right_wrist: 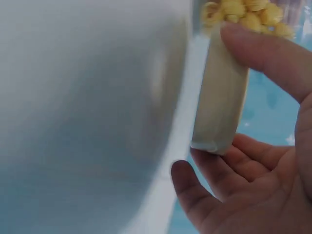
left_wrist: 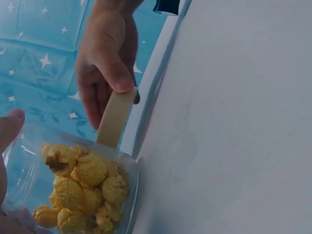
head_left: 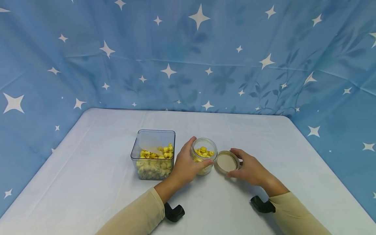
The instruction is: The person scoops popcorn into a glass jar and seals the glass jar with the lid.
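Note:
In the head view, my left hand [head_left: 185, 165] grips a clear round jar [head_left: 206, 170] that stands on the table, its thumb across the near side. Popcorn [head_left: 202, 152] fills part of the open jar; the left wrist view shows the yellow popcorn [left_wrist: 87, 178] close up through the clear wall. Just right of the jar, my right hand [head_left: 250, 168] holds a round beige lid [head_left: 227, 162] by its rim, hollow side facing up. The right wrist view shows the lid [right_wrist: 222, 92] edge-on between thumb and fingers, a little off the tabletop.
To the left of my left hand stands a square transparent container [head_left: 157, 136] with more popcorn [head_left: 155, 154] in it. Everything rests on a white table [head_left: 94, 156]. A blue curtain [head_left: 188, 49] with white stars hangs behind the table and along its sides.

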Demonstrator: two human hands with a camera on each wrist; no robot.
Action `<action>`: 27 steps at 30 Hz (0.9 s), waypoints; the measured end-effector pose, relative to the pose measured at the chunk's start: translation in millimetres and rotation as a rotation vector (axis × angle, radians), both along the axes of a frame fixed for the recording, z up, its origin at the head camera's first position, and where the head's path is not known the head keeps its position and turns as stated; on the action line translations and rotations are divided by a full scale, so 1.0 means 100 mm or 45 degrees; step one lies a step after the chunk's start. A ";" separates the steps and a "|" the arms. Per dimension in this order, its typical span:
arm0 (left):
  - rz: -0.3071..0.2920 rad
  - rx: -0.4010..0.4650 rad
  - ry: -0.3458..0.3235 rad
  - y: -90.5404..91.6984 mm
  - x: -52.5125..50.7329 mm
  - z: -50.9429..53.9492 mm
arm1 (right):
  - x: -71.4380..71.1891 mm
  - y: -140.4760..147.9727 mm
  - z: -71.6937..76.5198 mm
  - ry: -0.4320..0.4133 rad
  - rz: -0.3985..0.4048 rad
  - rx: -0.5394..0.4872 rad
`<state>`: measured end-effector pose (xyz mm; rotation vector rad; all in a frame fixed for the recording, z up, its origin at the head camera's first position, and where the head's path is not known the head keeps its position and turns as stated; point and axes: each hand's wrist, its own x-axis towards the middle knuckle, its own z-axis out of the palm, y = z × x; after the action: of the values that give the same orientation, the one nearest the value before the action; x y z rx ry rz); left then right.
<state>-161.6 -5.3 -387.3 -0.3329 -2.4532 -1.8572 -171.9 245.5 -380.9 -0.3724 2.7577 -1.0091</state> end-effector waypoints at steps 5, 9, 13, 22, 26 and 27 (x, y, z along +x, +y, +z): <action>-0.009 -0.001 -0.002 0.00 -0.01 -0.01 | 0.01 -0.03 0.10 0.077 0.046 0.010; 0.000 -0.014 -0.019 -0.01 -0.02 -0.02 | 0.03 -0.04 0.19 0.112 0.048 0.016; 0.006 -0.018 -0.029 0.00 -0.02 -0.02 | 0.04 -0.04 0.27 0.159 0.066 0.016; -0.003 -0.007 -0.040 -0.01 -0.01 0.00 | 0.02 -0.06 0.42 0.260 0.112 -0.091; -0.006 -0.006 -0.038 -0.01 -0.01 0.00 | 0.00 -0.10 0.45 0.295 0.142 -0.190; -0.012 -0.002 -0.037 -0.01 -0.01 -0.01 | 0.00 -0.11 0.45 0.306 0.151 -0.217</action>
<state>-162.9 -6.4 -388.3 -0.3198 -2.4759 -1.8777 -171.8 234.1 -335.4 -0.7177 2.8205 -1.2460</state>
